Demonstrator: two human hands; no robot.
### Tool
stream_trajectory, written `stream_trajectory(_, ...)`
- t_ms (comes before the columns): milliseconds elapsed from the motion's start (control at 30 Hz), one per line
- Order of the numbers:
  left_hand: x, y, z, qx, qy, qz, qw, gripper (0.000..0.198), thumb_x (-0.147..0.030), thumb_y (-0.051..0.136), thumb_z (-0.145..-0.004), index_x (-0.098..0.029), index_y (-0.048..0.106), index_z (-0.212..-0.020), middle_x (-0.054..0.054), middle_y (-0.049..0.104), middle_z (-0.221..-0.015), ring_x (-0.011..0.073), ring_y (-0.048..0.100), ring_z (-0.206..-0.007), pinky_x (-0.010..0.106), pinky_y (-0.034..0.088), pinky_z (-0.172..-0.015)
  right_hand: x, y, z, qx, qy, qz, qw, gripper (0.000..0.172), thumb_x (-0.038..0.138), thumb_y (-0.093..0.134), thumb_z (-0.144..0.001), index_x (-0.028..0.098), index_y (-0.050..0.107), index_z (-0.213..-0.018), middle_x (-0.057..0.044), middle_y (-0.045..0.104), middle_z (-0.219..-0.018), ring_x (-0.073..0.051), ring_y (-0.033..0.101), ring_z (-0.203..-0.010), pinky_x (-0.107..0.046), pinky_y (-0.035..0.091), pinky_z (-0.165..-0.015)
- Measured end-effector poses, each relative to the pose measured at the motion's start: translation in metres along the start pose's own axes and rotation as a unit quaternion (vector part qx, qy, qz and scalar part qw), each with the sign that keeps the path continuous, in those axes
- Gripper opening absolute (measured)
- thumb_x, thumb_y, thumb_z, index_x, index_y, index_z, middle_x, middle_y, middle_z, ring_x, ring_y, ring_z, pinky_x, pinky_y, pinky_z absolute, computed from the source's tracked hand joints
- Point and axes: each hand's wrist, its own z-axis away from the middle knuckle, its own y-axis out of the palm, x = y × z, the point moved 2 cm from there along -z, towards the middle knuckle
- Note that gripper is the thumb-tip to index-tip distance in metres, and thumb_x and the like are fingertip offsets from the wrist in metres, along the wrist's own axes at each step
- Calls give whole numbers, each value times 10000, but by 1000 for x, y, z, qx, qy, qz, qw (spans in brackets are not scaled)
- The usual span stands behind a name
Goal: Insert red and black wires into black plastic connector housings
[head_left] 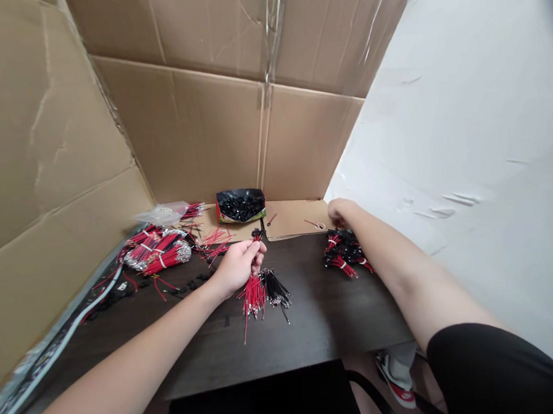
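Observation:
My left hand (pixel 245 261) is closed around a bundle of red and black wires (pixel 253 296), gripped near its black top ends. Below the fist the red strands and the black strands fan out separately, metal tips downward. Out at the right, my right hand (pixel 344 213) is curled with its fingers bent; whatever they hold is hidden. Just below it lie several tied wire bundles (pixel 342 253) with black ends and white bands. A small white loop (pixel 321 226) rests left of that hand.
A box of small black parts (pixel 242 207) stands at the back against cardboard walls (pixel 217 130). Larger banded red wire bundles (pixel 161 250) lie at the left beside a clear plastic bag (pixel 163 213). Loose wires and a grey cable (pixel 78 322) run along the left edge.

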Motion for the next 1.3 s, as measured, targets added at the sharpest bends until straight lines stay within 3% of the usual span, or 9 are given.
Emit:
stream_trajectory(133, 1, -1, 0, 0, 2, -8, 1000, 392, -528, 713, -913, -145, 628, -914, -22, 538, -662, 91, 446, -513, 224, 381, -489, 1, 9, -5, 43, 15, 26, 999, 169, 247, 820, -957, 101, 751, -909, -71, 770, -875, -179, 730, -776, -346, 596, -821)
stream_trajectory(367, 3, -2, -3, 6, 8, -1, 1000, 397, -534, 721, -917, -147, 634, -910, -20, 546, -664, 93, 448, -517, 224, 386, -491, 0, 15, -1, 36, -13, 29, 999, 209, 299, 788, -1010, 99, 742, -973, -72, 769, -960, -195, 753, -898, -377, 620, -892)
stream_trajectory(533, 0, -1, -1, -3, 14, 30, 999, 356, -488, 726, -935, -151, 623, -887, -19, 550, -663, 92, 459, -503, 229, 391, -494, 3, 9, 20, -52, -67, -23, 996, 240, 345, 793, -999, 111, 746, -984, -101, 773, -1052, -222, 742, -1023, -415, 585, -988)
stream_trajectory(667, -3, -2, -1, -35, 32, 39, 998, 319, -445, 721, -955, -143, 644, -888, 18, 623, -704, 118, 546, -543, 257, 464, -544, 18, -12, 46, -151, -126, -112, 974, 231, 343, 768, -967, 131, 732, -886, -117, 768, -951, -234, 729, -970, -359, 544, -931)
stream_trajectory(833, -5, -9, -4, -107, 82, 49, 990, 318, -431, 735, -959, -117, 710, -922, 83, 727, -817, 152, 643, -678, 284, 538, -657, 59, -25, 99, -257, -232, -241, 907, 217, 312, 571, -989, 169, 667, -858, -56, 706, -805, -175, 642, -758, -275, 452, -709)
stream_trajectory(967, -5, -12, -7, -139, 97, 70, 983, 306, -416, 730, -971, -115, 717, -921, 98, 758, -859, 152, 667, -709, 283, 554, -696, 99, 5, 157, -248, -340, -331, 845, 311, 474, 483, -1035, 207, 595, -923, 13, 599, -701, -126, 531, -599, -241, 397, -578)
stream_trajectory(1033, -4, -10, -6, -137, 90, 80, 983, 304, -414, 738, -970, -114, 723, -930, 99, 763, -861, 160, 686, -719, 295, 574, -719, 116, 26, 183, -187, -435, -471, 745, 362, 556, 575, -993, 210, 567, -887, 20, 561, -689, -116, 467, -566, -239, 372, -536)
stream_trajectory(1100, -3, -6, -4, -121, 76, 92, 985, 305, -417, 755, -963, -114, 727, -933, 100, 767, -863, 176, 707, -729, 317, 597, -736, 129, 45, 200, -161, -459, -545, 683, 398, 597, 640, -964, 211, 577, -889, 27, 548, -683, -114, 446, -563, -237, 377, -528)
stream_trajectory(1300, 0, 7, 4, -50, 36, 119, 991, 346, -458, 796, -950, -128, 693, -929, 107, 771, -877, 210, 739, -715, 353, 628, -695, 147, 88, 207, -168, -450, -605, 636, 405, 599, 682, -974, 215, 590, -884, 3, 623, -714, -146, 574, -599, -273, 488, -570)
